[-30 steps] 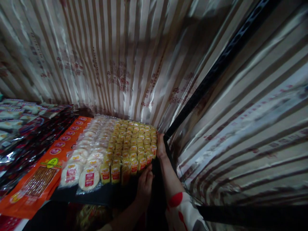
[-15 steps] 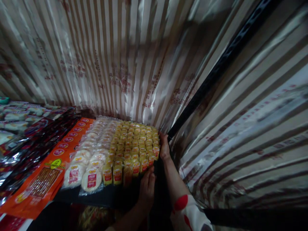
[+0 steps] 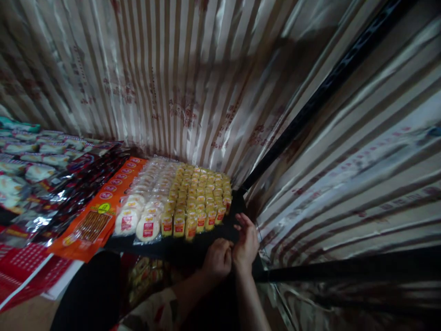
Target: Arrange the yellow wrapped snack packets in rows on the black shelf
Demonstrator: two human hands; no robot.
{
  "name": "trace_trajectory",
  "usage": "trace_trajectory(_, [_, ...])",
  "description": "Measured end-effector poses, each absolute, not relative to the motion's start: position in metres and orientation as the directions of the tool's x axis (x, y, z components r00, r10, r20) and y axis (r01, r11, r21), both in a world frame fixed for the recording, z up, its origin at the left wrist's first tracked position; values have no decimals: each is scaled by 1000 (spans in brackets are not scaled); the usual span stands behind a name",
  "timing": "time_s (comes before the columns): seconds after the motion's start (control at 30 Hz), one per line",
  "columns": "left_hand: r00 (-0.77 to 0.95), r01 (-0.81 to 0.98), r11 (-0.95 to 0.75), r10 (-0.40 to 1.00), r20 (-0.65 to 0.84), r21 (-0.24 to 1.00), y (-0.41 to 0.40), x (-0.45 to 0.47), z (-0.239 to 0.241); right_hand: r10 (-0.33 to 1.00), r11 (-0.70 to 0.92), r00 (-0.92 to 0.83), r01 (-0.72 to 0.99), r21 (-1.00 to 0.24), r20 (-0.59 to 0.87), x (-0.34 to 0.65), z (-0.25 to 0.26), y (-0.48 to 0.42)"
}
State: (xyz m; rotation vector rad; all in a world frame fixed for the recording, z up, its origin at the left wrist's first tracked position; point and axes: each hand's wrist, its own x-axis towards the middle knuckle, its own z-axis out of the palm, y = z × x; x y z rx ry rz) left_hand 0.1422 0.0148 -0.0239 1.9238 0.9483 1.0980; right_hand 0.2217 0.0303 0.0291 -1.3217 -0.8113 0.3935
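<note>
My left hand (image 3: 217, 258) is closed, its fingers curled, above the front right part of the black shelf (image 3: 186, 250). What it holds, if anything, is hidden. Right beside it, my right hand (image 3: 246, 241) is open with the fingers loosely bent and nothing visible in them. Both hands are apart from the small yellow wrapped snacks (image 3: 196, 202), which stand in close rows to their left. Further left lie rows of round white crackers (image 3: 148, 227) in clear wrappers, then an orange snack packet (image 3: 103, 207) with brown sticks pictured on it.
Dark shiny packets (image 3: 74, 195) and clear bags with pale contents (image 3: 41, 154) cover the left of the shelf. A black metal post (image 3: 296, 126) stands at the right corner. Striped printed sheeting (image 3: 179, 82) hangs behind and to the right. More yellowish packets (image 3: 144, 276) show below.
Both hands have drawn away from the right side of the yellow snacks, towards me and to the right. My left hand has closed. The view has shifted slightly.
</note>
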Motion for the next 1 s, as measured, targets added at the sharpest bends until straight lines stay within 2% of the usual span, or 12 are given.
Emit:
trace_trajectory(0.13, [458, 249, -455, 833, 310, 855, -25, 86, -15, 668, 237, 668, 225, -945, 327, 184, 30, -25])
trace_trajectory(0.23, [494, 300, -378, 847, 196, 876, -54, 30, -25, 790, 197, 541, 225, -954, 291, 147, 21, -56])
trace_trajectory(0.33, [465, 419, -160, 884, -59, 894, -67, -21, -48, 958, 40, 257, 321, -946, 128, 106, -1, -68])
trace_trajectory(0.4, [332, 557, 26, 909, -251, 830, -63, -45, -66, 997, -46, 75, 421, -906, -16, 83, -24, -65])
trace_trajectory(0.47, [190, 654, 133, 924, -331, 745, -53, -62, -82, 992, -100, -13, 551, -828, -129, 65, -50, -57])
trace_trajectory(0.57, [115, 692, 192, 923, -368, 696, -34, -73, -105, 956, -205, 10, 736, -645, -292, 50, -84, -43])
trace_trajectory(0.7, [226, 539, 170, 914, -336, 825, -25, -70, -133, 938, -183, 6, 858, -479, -348, 44, -109, -35])
trace_trajectory(0.83, [244, 475, 172, 917, -317, 863, -31, -64, -146, 914, -194, 5, 884, -426, -405, 42, -116, -35])
trace_trajectory(1.0, [308, 558, 32, 920, -242, 829, -32, -71, -137, 936, -185, -9, 837, -515, -351, 45, -112, -40])
